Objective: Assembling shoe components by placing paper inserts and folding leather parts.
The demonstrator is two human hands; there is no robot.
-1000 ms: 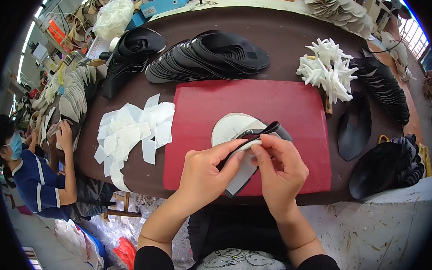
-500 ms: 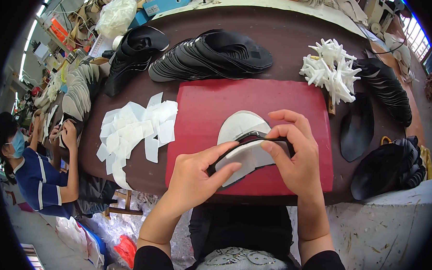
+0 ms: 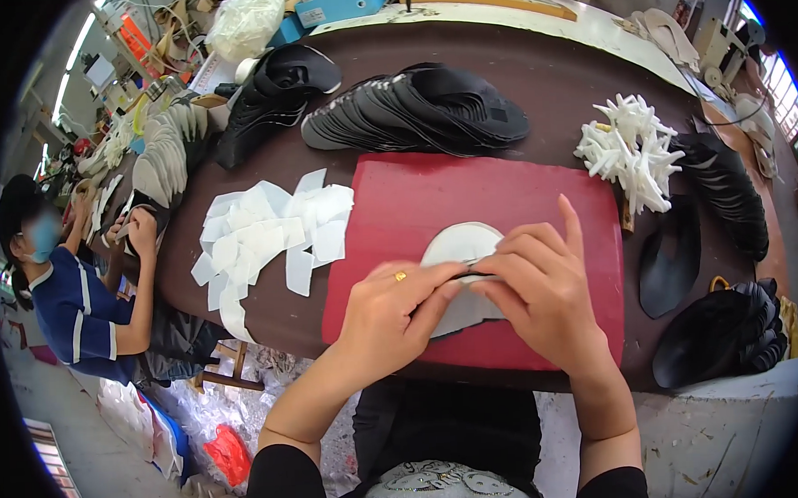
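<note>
Over a red mat (image 3: pixel 388 192), both my hands pinch a shoe upper (image 3: pixel 461 244) with a pale inner side and a black edge. My left hand (image 3: pixel 386 312), wearing a gold ring, closes thumb and fingers on the edge at its middle. Right beside it, my right hand (image 3: pixel 543 287) pinches the same edge, one finger raised. The pale rounded part shows beyond my fingers, and another pale part hangs below them. My fingers hide the pinched spot. Left of the mat lies a loose pile of white patches (image 3: pixel 258 242).
Beyond the mat lies a fanned stack of black shoe uppers (image 3: pixel 411 115). A spiky white bundle (image 3: pixel 631 154) sits at the right, near a single black upper (image 3: pixel 669 268) and another black stack (image 3: pixel 714 333). A co-worker (image 3: pixel 76 303) in a blue top handles pieces at the far left.
My hands have come together at the middle of the upper's edge, which was spread between them in a curve. The whole view has shifted slightly.
</note>
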